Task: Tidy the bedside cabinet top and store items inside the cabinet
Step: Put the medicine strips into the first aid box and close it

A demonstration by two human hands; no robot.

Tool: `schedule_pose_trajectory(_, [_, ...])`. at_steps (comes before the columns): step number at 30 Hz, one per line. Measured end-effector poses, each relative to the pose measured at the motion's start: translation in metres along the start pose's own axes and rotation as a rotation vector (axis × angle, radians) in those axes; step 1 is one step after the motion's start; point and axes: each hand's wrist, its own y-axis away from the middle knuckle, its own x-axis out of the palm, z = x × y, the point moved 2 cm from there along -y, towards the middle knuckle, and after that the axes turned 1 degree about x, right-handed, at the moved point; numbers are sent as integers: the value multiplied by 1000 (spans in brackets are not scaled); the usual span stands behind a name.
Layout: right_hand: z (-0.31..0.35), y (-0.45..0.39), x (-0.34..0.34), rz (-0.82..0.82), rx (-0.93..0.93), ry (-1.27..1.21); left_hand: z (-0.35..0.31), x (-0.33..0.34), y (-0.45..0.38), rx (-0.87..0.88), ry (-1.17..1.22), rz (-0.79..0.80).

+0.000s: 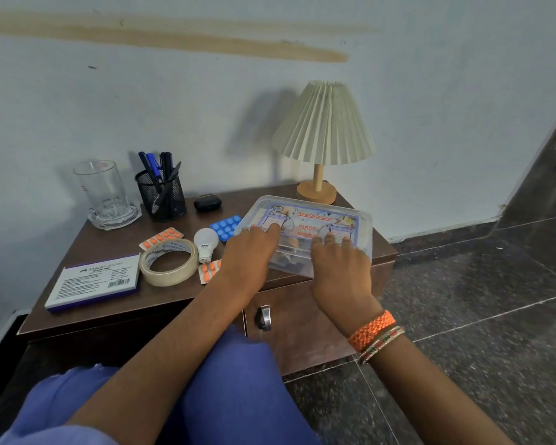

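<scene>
Both hands (251, 248) (337, 261) seemingly press the first-aid box (321, 226) — overhanging the cabinet's (109, 316) front edge.

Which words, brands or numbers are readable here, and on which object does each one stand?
"FIRST": lid of the clear first aid box; the red brand word above it is blurred.
"FABER-CASTELL": white label of the flat box; its fine print and barcode digits are too small.
Print on the tape roll and glass: unreadable.
</scene>
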Motion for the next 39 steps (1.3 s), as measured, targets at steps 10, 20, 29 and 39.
schedule_pose_trajectory(10, [-29, -15, -69, -310, 47, -128, 32, -43, -10, -66, 418, -495])
schedule_pose_trajectory(20, [-55, -92, -97, -501, 0, -209, 16, -15, -32, -118, 427, -368])
schedule_pose_trajectory(29, [-72, -142, -88, -588, -48, -89, 5, 10, -36, 159, 532, 80])
schedule_pose_trajectory(39, [-69, -155, -72, -621, -43, -36, 6, 8, -34, 171, 526, 125])
